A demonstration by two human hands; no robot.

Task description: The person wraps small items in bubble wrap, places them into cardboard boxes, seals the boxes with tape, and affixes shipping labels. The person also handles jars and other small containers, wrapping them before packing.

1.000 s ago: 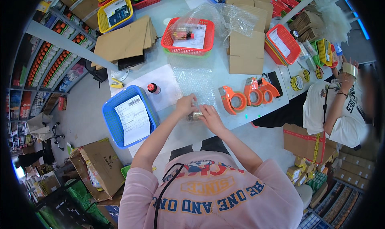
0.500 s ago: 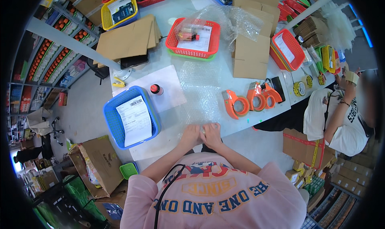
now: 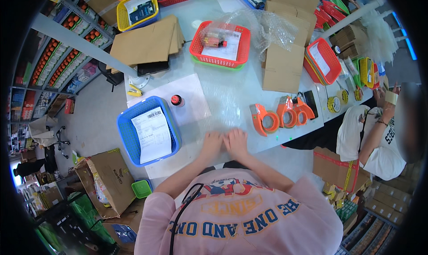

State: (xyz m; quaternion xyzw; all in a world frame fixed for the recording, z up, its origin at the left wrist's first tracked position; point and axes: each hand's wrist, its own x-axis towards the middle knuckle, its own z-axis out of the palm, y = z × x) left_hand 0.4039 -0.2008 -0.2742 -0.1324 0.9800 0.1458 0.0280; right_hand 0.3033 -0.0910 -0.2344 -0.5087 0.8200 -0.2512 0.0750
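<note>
My left hand and my right hand are side by side near the table's front edge, thumbs close together. Their fingers curl down over the near end of a clear bubble wrap sheet; whether anything is under the fingers is hidden. The sheet runs away from me and looks smeared. Left of it, a small dark bottle with a red cap stands on a white paper sheet. A blue basket holding a printed slip is nearest my left hand.
Orange tape dispensers lie at the right. A red basket with a wrapped bottle and slip stands beyond the wrap, near loose bubble wrap and cardboard. Flat cartons lie far left. Another person works at the right.
Both hands have moved slightly forward, away from me, along the bubble wrap. The view has shifted a little; the bottle and baskets stay where they were on the table.
</note>
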